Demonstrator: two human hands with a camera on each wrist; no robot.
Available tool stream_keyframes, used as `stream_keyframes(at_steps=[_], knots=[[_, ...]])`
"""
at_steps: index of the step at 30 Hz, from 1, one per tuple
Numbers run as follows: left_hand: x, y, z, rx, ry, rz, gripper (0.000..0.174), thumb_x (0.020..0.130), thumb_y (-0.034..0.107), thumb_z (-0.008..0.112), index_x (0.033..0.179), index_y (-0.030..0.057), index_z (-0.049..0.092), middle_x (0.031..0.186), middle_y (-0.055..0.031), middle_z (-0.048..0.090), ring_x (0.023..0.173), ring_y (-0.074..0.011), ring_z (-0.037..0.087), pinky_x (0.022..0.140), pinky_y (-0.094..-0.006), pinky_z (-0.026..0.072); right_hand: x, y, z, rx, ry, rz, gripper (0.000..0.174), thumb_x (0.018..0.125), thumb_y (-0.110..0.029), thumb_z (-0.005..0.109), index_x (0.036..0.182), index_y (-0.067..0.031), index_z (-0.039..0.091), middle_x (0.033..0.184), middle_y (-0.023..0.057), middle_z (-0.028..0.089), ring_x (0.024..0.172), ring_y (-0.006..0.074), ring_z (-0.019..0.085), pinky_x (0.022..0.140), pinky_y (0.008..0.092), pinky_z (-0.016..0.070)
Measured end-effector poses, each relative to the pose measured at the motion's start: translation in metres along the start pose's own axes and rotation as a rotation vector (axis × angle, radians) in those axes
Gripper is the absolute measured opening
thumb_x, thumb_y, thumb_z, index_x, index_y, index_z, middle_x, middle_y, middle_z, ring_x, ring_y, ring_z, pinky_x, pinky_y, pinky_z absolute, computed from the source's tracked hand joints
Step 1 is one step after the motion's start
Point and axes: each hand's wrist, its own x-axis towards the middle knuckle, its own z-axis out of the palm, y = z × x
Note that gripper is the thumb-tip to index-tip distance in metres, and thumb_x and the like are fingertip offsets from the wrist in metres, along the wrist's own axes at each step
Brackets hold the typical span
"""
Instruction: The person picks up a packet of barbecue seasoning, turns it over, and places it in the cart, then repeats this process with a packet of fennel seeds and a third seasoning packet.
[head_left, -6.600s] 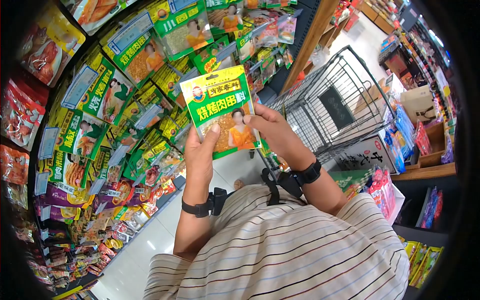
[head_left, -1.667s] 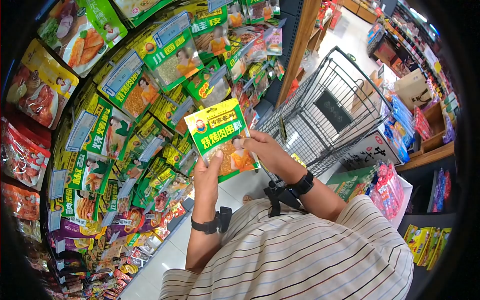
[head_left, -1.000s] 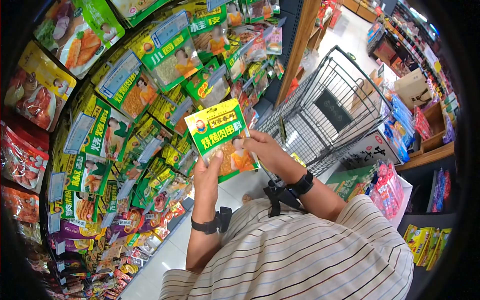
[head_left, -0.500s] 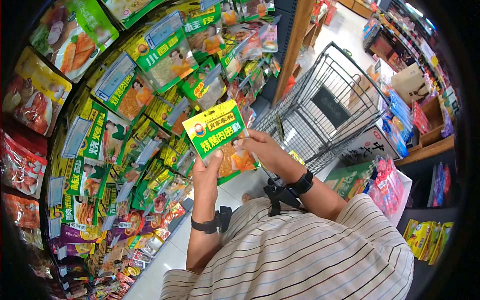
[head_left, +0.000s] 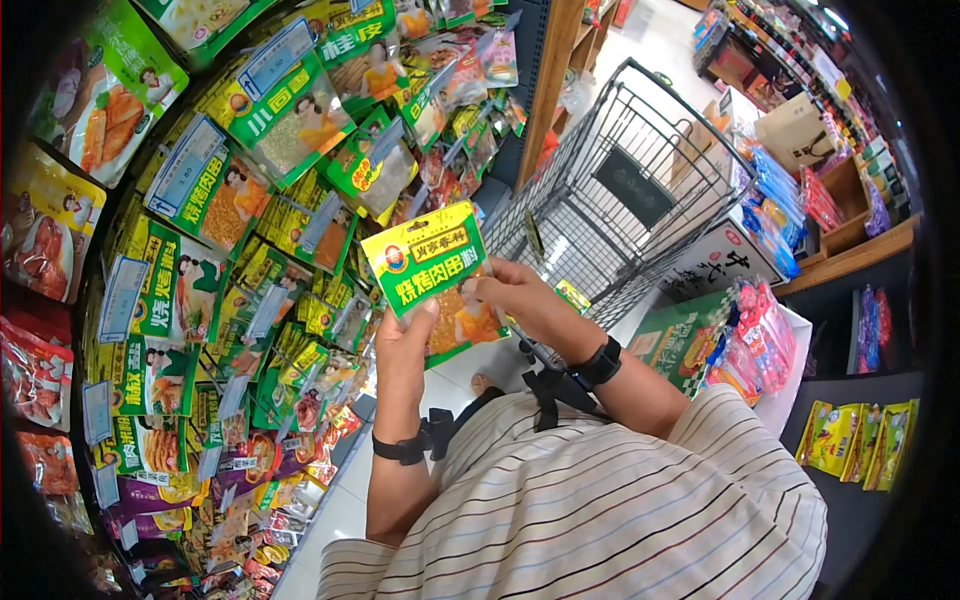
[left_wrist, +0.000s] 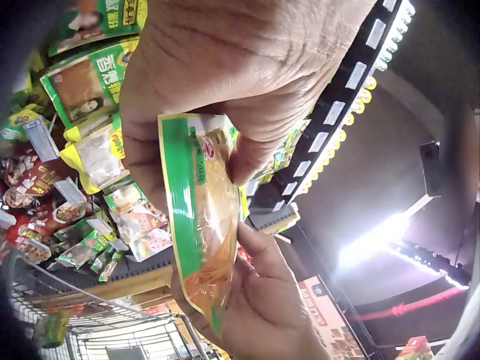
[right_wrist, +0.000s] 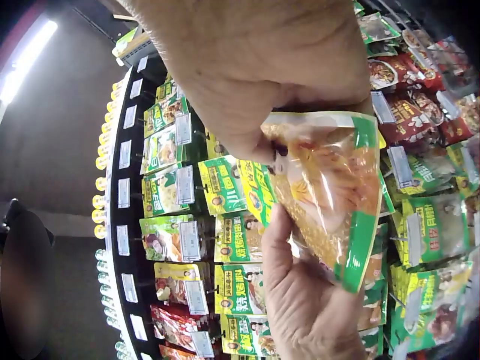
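Observation:
Both hands hold a yellow and green seasoning packet [head_left: 430, 270] in front of the body, its printed front facing up toward the head camera. At its lower left edge the left hand [head_left: 403, 345] grips it, thumb lying on the front. The right hand [head_left: 535, 305] pinches the opposite edge, thumb also on the front and fingers behind. In the left wrist view the packet [left_wrist: 206, 210] is seen edge-on and slightly bowed between the hands. The right wrist view shows its clear window with orange-brown contents and the green bottom band.
Hanging packets [head_left: 290, 120] with blue-white price tags [head_left: 185, 165] fill the rack on the left. A wire shopping cart [head_left: 640, 190] stands ahead to the right. Nearer on the right are a white box [head_left: 790, 375] of pink packs and a shelf with yellow packets [head_left: 835, 440].
Both hands keep holding the packet, which sits lower in the head view than several seconds ago. Over the last half second the rack and cart have shifted left in view.

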Motion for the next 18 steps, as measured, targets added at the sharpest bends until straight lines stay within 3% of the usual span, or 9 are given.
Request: stream_keyframes(at_steps=[4, 7, 10, 18], knots=[[-0.010, 0.008, -0.003, 0.082, 0.000, -0.011, 0.027, 0.096, 0.015, 0.066, 0.120, 0.0048, 0.064, 0.111, -0.0007, 0.069, 0.096, -0.0080, 0.062, 0.085, -0.0259, 0.0486, 0.004, 0.013, -0.004, -0.011, -0.035, -0.114, 0.025, 0.093, -0.021, 0.064, 0.111, -0.0030, 0.067, 0.097, -0.0015, 0.065, 0.085, 0.0050, 0.057, 0.071, 0.0211, 0.0435], [-0.019, 0.011, 0.005, -0.009, -0.032, 0.033, 0.029, 0.096, 0.015, 0.066, 0.122, 0.0029, 0.064, 0.117, -0.0046, 0.069, 0.103, -0.0127, 0.065, 0.092, -0.0291, 0.0502, -0.008, 0.005, -0.009, -0.060, -0.067, -0.043, 0.023, 0.094, -0.020, 0.062, 0.107, -0.0025, 0.067, 0.096, -0.0014, 0.066, 0.085, 0.0052, 0.058, 0.072, 0.0211, 0.0440], [-0.030, 0.008, 0.018, -0.020, -0.063, 0.030, 0.027, 0.095, 0.017, 0.068, 0.118, 0.0041, 0.066, 0.111, -0.0005, 0.068, 0.096, -0.0074, 0.061, 0.086, -0.0268, 0.0485, -0.026, -0.002, -0.020, -0.083, -0.121, -0.066, 0.021, 0.095, -0.019, 0.061, 0.106, -0.0028, 0.067, 0.094, -0.0015, 0.066, 0.084, 0.0051, 0.058, 0.072, 0.0212, 0.0442], [-0.061, -0.005, 0.071, 0.065, -0.043, 0.017, 0.026, 0.095, 0.018, 0.068, 0.117, 0.0038, 0.066, 0.110, -0.0018, 0.069, 0.095, -0.0092, 0.063, 0.084, -0.0264, 0.0493, -0.074, -0.001, -0.061, 0.012, -0.152, -0.109, 0.022, 0.096, -0.017, 0.058, 0.110, -0.0022, 0.066, 0.096, 0.0000, 0.066, 0.088, 0.0072, 0.060, 0.080, 0.0235, 0.0477]])
